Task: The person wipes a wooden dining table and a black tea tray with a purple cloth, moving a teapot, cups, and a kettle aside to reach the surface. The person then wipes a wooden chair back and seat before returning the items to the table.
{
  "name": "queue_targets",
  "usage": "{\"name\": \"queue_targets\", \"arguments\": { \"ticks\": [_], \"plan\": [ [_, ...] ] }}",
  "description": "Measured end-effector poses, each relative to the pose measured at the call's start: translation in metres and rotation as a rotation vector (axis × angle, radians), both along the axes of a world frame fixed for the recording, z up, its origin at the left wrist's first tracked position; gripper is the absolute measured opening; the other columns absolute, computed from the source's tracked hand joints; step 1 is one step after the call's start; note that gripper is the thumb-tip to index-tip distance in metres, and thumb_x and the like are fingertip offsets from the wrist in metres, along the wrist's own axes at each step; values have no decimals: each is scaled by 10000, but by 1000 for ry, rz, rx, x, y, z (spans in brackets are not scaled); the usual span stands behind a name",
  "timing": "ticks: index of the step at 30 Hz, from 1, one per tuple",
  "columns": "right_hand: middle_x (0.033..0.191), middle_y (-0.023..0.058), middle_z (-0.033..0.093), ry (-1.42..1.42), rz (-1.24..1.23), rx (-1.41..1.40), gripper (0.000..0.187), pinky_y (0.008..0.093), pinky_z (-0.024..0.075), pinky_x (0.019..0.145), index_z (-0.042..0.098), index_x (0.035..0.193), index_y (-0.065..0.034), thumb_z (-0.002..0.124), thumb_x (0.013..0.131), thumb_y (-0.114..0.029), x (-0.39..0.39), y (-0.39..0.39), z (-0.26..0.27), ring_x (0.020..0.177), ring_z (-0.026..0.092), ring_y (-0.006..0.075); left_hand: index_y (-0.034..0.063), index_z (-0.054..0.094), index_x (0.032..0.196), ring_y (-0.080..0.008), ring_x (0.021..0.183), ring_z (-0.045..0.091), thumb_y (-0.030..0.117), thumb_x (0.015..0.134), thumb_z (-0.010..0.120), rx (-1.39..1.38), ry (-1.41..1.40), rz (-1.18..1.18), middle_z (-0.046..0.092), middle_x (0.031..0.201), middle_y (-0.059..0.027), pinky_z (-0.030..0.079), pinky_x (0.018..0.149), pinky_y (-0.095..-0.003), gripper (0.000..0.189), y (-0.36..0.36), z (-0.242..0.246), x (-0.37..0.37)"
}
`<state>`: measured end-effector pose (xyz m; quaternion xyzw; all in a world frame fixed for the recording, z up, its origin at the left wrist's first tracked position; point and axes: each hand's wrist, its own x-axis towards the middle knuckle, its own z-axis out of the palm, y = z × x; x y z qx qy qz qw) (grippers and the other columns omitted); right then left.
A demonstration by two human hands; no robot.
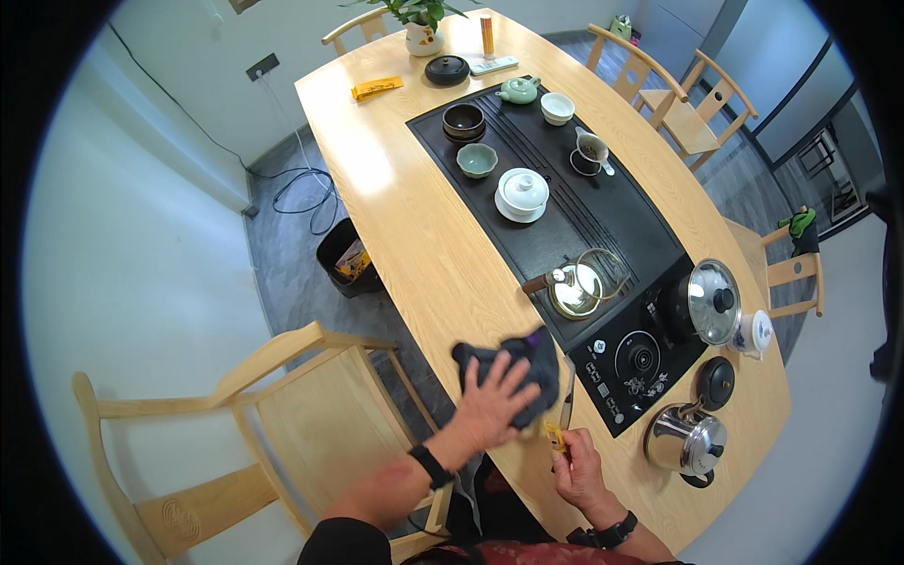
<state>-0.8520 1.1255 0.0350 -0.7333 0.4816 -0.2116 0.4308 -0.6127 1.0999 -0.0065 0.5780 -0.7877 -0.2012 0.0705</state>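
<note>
My left hand (491,402) is spread over a crumpled dark cloth (547,374) at the near edge of the table. Motion blurs it slightly, and I cannot tell how firmly it presses. The cloth shows a small purple patch. Just to the right, my right hand (583,470) pinches a small yellow packet (554,438) between thumb and fingers. A narrow metal blade (568,395) points away from that hand beside the cloth. Its lower end is hidden by the packet and fingers, so whether it is held is unclear.
Beyond the cloth, a glass pot (575,293) stands on a black tea tray (487,205), with a lidded white gaiwan (522,194) farther off. An induction cooktop (614,374) and a steel kettle (681,438) are at right. A wooden chair (332,395) stands left.
</note>
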Motion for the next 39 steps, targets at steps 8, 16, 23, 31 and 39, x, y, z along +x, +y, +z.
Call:
{"name": "queue_targets", "arguments": {
  "ticks": [8,16,23,31,39],
  "plan": [
    [1009,125,523,-24,-27,-117,286,310,534,589,565,1217,-11,610,937,21,-12,15,-11,711,608,199,228,652,1174,-300,1362,455,333,613,858,-124,231,-176,537,1335,-56,297,1072,-649,607,30,-6,-25],
    [999,171,555,2,-7,8,332,381,528,627,562,1212,-10,624,888,23,3,6,-31,748,618,310,250,569,1304,-344,1501,298,358,687,853,-283,-123,408,418,1549,-84,235,1102,-708,687,-97,-31,136],
    [1003,165,547,14,82,-16,296,345,527,582,562,1208,-11,598,916,27,21,-8,-23,696,617,255,201,399,1511,-483,1491,274,348,850,761,-394,-117,890,245,1642,-209,370,1093,-678,768,-191,-69,271],
    [1003,169,567,-55,73,15,320,357,525,629,587,1218,-10,629,901,11,28,-9,-27,757,616,287,28,146,1608,-541,1240,565,389,907,717,-288,277,1312,447,1449,-391,463,1075,-529,974,-202,-85,282],
    [987,177,582,-95,103,13,335,388,523,661,593,1227,-14,628,895,10,44,-18,-22,795,623,332,-83,391,1475,-343,1344,533,295,930,734,-320,869,1281,555,1419,-259,387,1154,-397,747,-74,-114,156]
  ]
}}
